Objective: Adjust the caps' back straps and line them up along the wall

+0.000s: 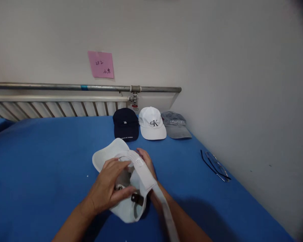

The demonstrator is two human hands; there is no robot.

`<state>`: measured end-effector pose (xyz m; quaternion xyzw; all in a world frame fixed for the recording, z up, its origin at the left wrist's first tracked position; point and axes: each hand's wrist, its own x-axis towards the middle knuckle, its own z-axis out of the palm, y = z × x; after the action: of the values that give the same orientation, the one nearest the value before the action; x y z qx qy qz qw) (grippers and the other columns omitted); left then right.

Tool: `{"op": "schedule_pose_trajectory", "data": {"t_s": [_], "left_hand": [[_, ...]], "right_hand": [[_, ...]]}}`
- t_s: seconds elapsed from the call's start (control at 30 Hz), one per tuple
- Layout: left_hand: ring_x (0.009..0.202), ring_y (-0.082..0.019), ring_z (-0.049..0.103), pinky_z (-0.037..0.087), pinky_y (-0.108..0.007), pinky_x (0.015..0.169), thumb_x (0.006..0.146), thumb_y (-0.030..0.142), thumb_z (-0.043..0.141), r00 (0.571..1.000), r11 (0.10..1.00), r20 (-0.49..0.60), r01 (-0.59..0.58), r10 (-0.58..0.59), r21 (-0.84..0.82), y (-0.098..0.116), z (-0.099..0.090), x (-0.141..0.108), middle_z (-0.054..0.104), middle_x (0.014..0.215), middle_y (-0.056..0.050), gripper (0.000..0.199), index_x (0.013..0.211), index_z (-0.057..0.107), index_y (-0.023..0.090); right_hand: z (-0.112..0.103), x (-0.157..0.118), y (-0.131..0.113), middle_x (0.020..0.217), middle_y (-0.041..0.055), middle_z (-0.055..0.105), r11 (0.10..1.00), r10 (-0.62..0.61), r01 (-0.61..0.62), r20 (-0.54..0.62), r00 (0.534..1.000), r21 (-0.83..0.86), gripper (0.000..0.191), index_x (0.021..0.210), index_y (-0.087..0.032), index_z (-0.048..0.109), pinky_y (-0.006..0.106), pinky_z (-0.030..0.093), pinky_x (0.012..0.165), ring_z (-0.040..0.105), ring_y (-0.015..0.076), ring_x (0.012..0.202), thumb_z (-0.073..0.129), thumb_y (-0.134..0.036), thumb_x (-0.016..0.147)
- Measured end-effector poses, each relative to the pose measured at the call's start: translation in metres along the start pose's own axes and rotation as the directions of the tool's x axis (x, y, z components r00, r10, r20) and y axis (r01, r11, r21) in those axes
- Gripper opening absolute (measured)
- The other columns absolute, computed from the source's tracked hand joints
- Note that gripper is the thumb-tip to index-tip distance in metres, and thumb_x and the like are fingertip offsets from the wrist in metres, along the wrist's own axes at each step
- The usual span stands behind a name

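Observation:
A pale, whitish cap (126, 210) lies tipped over with its inside facing me and its brim toward the upper left. My left hand (108, 188) is at the cap's opening, fingers and thumb spread apart over the inside. Behind the cap's right side is my right hand (147, 163), its fingertips showing beyond the edge and the rest hidden by the cap. A white strap (165, 208) hangs from the cap's band down across my right forearm. A dark buckle or clasp (137, 199) shows near the left thumb.
On the blue surface (53, 161), a navy cap (126, 122), a white cap (152, 122) and a grey cap (176, 126) stand in a row at the back. Glasses (217, 166) lie at the right by the wall. A radiator (53, 109) and pipe run behind.

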<state>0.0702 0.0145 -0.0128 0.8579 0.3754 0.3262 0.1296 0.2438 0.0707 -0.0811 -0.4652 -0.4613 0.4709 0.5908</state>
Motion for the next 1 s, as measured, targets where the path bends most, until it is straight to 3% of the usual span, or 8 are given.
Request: {"op": "schedule_pose_trajectory", "data": {"t_s": [0.1, 0.2, 0.33, 0.43, 0.57, 0.7, 0.87, 1.0], "left_hand": [[0.078, -0.019, 0.061, 0.045, -0.032, 0.074, 0.083, 0.044, 0.061, 0.948, 0.974, 0.271, 0.203, -0.169, -0.103, 0.004, 0.002, 0.001, 0.067, 0.082, -0.003, 0.034, 0.107, 0.062, 0.02], [0.074, -0.018, 0.06, 0.044, -0.029, 0.07, 0.085, 0.043, 0.058, 0.889, 0.923, 0.386, 0.337, -0.245, -0.189, 0.005, 0.001, 0.001, 0.067, 0.079, -0.002, 0.027, 0.098, 0.063, 0.02], [0.08, -0.017, 0.061, 0.045, -0.027, 0.073, 0.085, 0.033, 0.056, 0.9, 0.878, 0.348, 0.372, -0.262, -0.3, 0.001, -0.001, 0.003, 0.067, 0.085, -0.003, 0.017, 0.092, 0.063, 0.019], [0.081, -0.017, 0.061, 0.046, -0.027, 0.074, 0.083, 0.028, 0.057, 0.913, 0.867, 0.312, 0.364, -0.261, -0.341, -0.002, -0.003, 0.004, 0.067, 0.087, -0.004, 0.014, 0.09, 0.063, 0.018], [0.078, -0.017, 0.06, 0.045, -0.027, 0.071, 0.082, 0.027, 0.056, 0.912, 0.864, 0.312, 0.368, -0.265, -0.343, -0.002, -0.005, 0.003, 0.067, 0.084, -0.004, 0.014, 0.089, 0.065, 0.017], [0.072, -0.016, 0.057, 0.043, -0.025, 0.065, 0.082, 0.029, 0.056, 0.917, 0.88, 0.302, 0.355, -0.262, -0.315, -0.003, -0.005, 0.002, 0.065, 0.079, -0.002, 0.016, 0.086, 0.065, 0.017], [0.07, -0.015, 0.056, 0.041, -0.024, 0.062, 0.084, 0.031, 0.055, 0.91, 0.86, 0.302, 0.382, -0.285, -0.339, -0.013, -0.001, -0.003, 0.065, 0.077, -0.002, 0.019, 0.088, 0.065, 0.016], [0.066, -0.015, 0.056, 0.041, -0.023, 0.06, 0.082, 0.035, 0.057, 0.894, 0.788, 0.262, 0.444, -0.362, -0.426, -0.022, -0.006, -0.01, 0.065, 0.074, -0.002, 0.021, 0.087, 0.066, 0.016]], "right_hand": [[0.004, 0.008, -0.003, 0.092, 0.0069, 0.071, 0.996, 0.067, -0.065, -0.028, 0.997, 0.065, 0.026, 0.098, -0.021, 0.059, 0.034, 0.055, 0.067, 0.068, 0.0217, 0.079, 0.044, -0.033, 0.081], [0.003, 0.007, -0.012, 0.1, 0.0059, 0.069, 0.994, 0.063, -0.059, -0.05, 0.997, 0.088, 0.029, 0.101, -0.022, 0.056, 0.031, 0.054, 0.065, 0.066, 0.0192, 0.077, 0.048, -0.026, 0.074], [-0.002, -0.009, -0.028, 0.105, 0.0013, 0.067, 0.996, -0.088, 0.087, 0.032, 0.996, 0.013, 0.037, 0.097, -0.027, 0.064, 0.031, 0.05, 0.085, 0.062, 0.0181, 0.092, 0.05, -0.012, 0.066], [-0.007, -0.022, -0.037, 0.113, 0.0028, 0.064, 0.935, -0.303, 0.336, 0.24, 0.922, -0.112, 0.039, 0.097, -0.028, 0.07, 0.033, 0.044, 0.095, 0.058, 0.0194, 0.107, 0.048, -0.008, 0.071], [-0.013, -0.033, -0.041, 0.121, 0.0053, 0.059, 0.878, -0.354, 0.445, 0.383, 0.853, -0.179, 0.028, 0.095, -0.027, 0.07, 0.033, 0.044, 0.094, 0.058, 0.0195, 0.11, 0.052, -0.012, 0.08], [-0.019, -0.035, -0.041, 0.121, 0.0067, 0.06, 0.837, -0.373, 0.481, 0.372, 0.85, -0.261, 0.019, 0.076, -0.024, 0.067, 0.035, 0.044, 0.094, 0.058, 0.0208, 0.108, 0.054, -0.01, 0.076], [-0.026, -0.04, -0.046, 0.118, 0.0062, 0.063, 0.792, -0.428, 0.527, 0.336, 0.839, -0.307, 0.014, 0.072, -0.024, 0.063, 0.037, 0.043, 0.095, 0.056, 0.0224, 0.108, 0.056, -0.012, 0.074], [-0.035, -0.056, -0.052, 0.115, 0.0069, 0.064, 0.849, -0.386, 0.462, 0.297, 0.873, -0.257, 0.011, 0.068, -0.023, 0.061, 0.037, 0.043, 0.093, 0.058, 0.0226, 0.106, 0.056, -0.015, 0.074]]}}
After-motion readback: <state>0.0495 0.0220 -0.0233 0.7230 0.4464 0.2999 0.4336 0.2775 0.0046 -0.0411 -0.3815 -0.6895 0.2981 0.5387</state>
